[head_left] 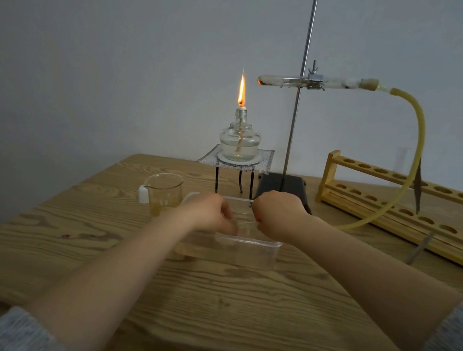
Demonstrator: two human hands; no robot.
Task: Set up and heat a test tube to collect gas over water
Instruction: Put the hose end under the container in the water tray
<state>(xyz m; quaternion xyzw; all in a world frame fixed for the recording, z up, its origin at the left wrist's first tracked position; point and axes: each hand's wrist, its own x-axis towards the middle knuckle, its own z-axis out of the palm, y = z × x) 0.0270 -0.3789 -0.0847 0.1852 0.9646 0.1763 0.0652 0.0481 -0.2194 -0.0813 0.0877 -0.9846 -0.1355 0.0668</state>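
A test tube [284, 81] lies nearly level in the clamp of a retort stand [300, 97], with a stopper and a yellow rubber hose [418, 142] at its right end. The hose curves down to a clear plastic water tub [248, 252]. To the tube's left a lit alcohol lamp [238, 142] stands on wire gauze over a tripod; its flame is apart from the tube. Both my hands are over the tub. My right hand [276, 210] is closed on the thin glass end of the hose. My left hand [209, 213] grips something clear in the tub, which is hard to make out.
A glass beaker [164, 190] and a white lamp cap [143, 195] stand left of the tub. A long wooden test tube rack [403, 203] lies at the right, with a thin metal tool [418, 251] in front of it. A grey wall is behind the wooden table.
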